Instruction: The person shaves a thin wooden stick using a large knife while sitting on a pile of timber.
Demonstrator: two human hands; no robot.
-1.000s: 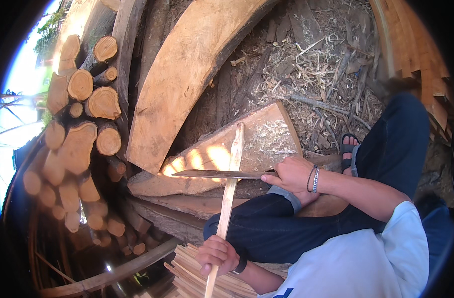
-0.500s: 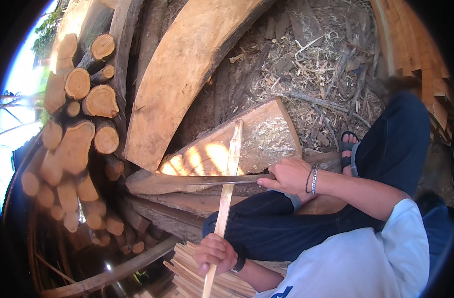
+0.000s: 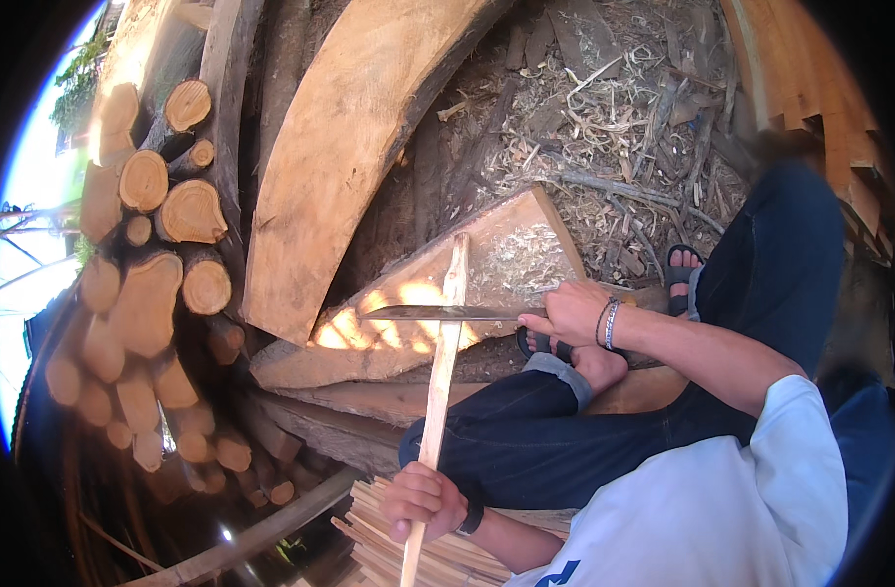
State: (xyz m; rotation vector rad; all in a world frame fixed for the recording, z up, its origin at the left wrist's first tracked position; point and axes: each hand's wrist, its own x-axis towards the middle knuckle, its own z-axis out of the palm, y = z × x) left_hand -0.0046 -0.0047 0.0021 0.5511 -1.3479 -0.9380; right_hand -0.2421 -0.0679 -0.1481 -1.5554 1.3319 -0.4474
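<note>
My left hand (image 3: 424, 501) is wrapped round the near part of a long, pale wooden stick (image 3: 436, 406). The far end of that stick rests on a thick, tapering wood slab (image 3: 526, 245), whose top is scarred and sprinkled with shavings. In my right hand (image 3: 576, 315) is a machete (image 3: 403, 313), gripped at the handle, which my fingers largely cover. Its long dark blade points left and lies across the stick, over the slab's near part. Patches of sunlight fall on the slab by the blade tip.
A large curved plank (image 3: 340, 157) lies beyond the slab. Cut logs (image 3: 191, 210) are stacked at the left. Shavings and bark (image 3: 614, 137) litter the ground at the far right. A bundle of thin sticks (image 3: 389, 543) lies beside my left forearm, and my sandalled foot (image 3: 680, 279) is right of the slab.
My right hand and the machete have moved away from me along the stick, so the blade crosses it farther up. My left hand keeps its hold in nearly the same place.
</note>
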